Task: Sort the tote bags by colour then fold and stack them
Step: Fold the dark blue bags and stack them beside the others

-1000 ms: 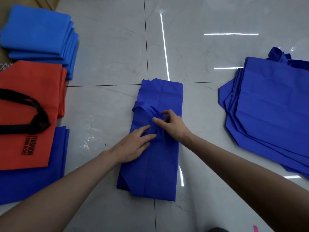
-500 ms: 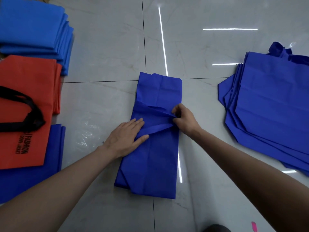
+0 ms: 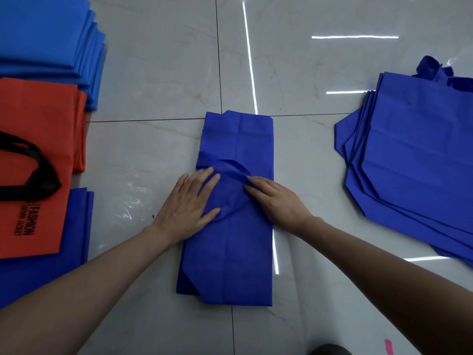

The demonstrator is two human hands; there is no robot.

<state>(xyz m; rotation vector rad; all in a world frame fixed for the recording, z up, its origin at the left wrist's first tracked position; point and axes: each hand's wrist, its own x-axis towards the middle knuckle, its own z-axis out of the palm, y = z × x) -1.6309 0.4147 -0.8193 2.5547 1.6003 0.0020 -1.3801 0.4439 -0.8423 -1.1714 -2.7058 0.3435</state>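
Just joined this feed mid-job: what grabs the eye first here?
First, the narrow folded dark blue tote bag at the centre of the tiled floor, with the left hand and right hand both resting on its middle over the handle strap. Next, the orange bag with black handles at the left edge, with a light blue stack beyond it. A fanned pile of unfolded dark blue bags lies on the right.

Bright, sharp; glare streaks [image 3: 250,73] across floor [image 3: 158,73]
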